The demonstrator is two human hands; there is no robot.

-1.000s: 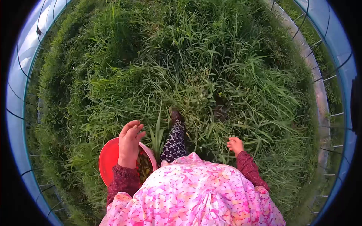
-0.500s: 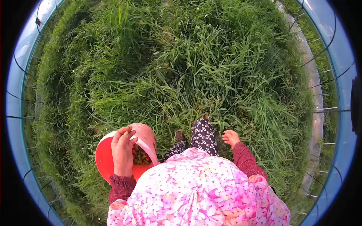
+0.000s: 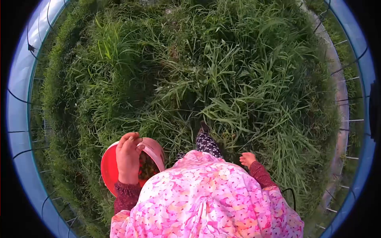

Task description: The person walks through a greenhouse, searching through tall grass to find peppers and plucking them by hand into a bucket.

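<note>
My left hand (image 3: 128, 158) is raised in front of a bucket (image 3: 108, 166) with a red inside and a pale outer wall. Its fingers are curled over toward the thumb; whatever they may hold does not show. Small red and dark green pieces (image 3: 147, 168) lie inside the bucket, too small to name. The bucket is tilted with its mouth toward me, and its handle is hidden. My right hand (image 3: 248, 159) hangs low on the other side, fingers loosely bent and slightly apart, with nothing visible in them.
Tall grass and weeds (image 3: 238, 91) cover the ground all around. A pale strip (image 3: 337, 79) runs along the right side beside the frame and sheeting of a tunnel (image 3: 363, 131). My foot (image 3: 204, 126) is among the grass.
I have stepped forward: one foot now shows ahead in the grass and the ground has shifted. The bucket stays beside my left hand. My right hand has moved slightly down and right.
</note>
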